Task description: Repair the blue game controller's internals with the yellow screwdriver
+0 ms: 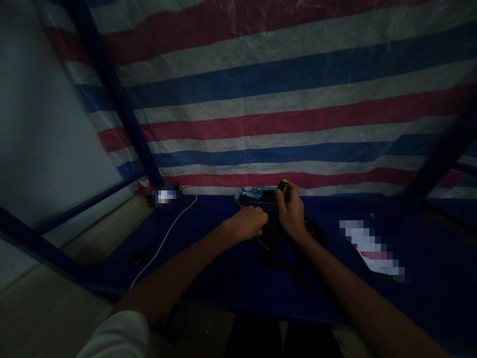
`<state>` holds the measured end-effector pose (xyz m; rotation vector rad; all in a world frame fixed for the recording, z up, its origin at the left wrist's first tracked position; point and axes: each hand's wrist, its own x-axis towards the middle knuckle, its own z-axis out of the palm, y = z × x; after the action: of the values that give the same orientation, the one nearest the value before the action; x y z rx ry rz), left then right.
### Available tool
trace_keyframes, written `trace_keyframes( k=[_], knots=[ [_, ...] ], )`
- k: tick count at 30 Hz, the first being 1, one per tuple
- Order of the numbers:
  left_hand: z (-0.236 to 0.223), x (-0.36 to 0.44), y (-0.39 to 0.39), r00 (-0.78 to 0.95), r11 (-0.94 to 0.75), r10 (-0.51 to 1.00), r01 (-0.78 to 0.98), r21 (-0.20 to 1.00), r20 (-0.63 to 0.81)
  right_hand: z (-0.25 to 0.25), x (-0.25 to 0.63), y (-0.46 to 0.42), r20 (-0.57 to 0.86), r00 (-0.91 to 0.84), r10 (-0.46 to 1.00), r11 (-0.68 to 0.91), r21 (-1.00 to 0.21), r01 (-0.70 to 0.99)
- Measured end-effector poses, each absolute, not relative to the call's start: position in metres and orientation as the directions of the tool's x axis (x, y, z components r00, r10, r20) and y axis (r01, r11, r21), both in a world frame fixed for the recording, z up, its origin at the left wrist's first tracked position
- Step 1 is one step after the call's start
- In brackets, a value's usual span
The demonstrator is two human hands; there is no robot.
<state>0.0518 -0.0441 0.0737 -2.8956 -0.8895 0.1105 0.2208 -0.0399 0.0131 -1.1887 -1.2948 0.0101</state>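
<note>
My right hand (292, 211) is closed around a black-and-yellow handle (283, 186) that looks like a screwdriver's; its lower end is hidden. Below and between my hands lies a dark, bulky thing (274, 226), too dim to name. My left hand (248, 222) has its fingers curled down at the left side of this dark thing, and what they grip is hidden. Just behind my hands is a light-blue shell-like piece (242, 195) with dark parts inside. A thin wire (263, 243) runs out below my left hand toward dark loose pieces (274, 258).
The blue bench (223, 278) has tiny bits (218, 214) scattered left of my hands. A lit phone (164, 196) with a white cable (167, 233) is at the far left. A blurred pale sheet or packet (372, 253) lies right. Blue posts (119, 104) and a striped tarp (261, 124) stand behind.
</note>
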Motion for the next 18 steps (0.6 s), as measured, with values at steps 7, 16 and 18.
trace_keyframes(
  k=[7, 16, 18],
  knots=[
    [0.066, 0.045, -0.040, 0.859, -0.857, 0.511, 0.505, -0.099, -0.039, 0.016, 0.219, -0.043, 0.676, 0.377, 0.633, 0.443, -0.716, 0.540],
    [0.062, 0.042, -0.050, 0.854, -0.834, 0.521, 0.511, -0.207, 0.010, 0.017, 0.217, -0.044, 0.689, 0.365, 0.626, 0.451, -0.702, 0.551],
    [0.061, 0.040, -0.047, 0.861, -0.845, 0.509, 0.500, -0.190, 0.001, 0.017, 0.218, -0.043, 0.689, 0.364, 0.626, 0.456, -0.703, 0.546]
  ],
)
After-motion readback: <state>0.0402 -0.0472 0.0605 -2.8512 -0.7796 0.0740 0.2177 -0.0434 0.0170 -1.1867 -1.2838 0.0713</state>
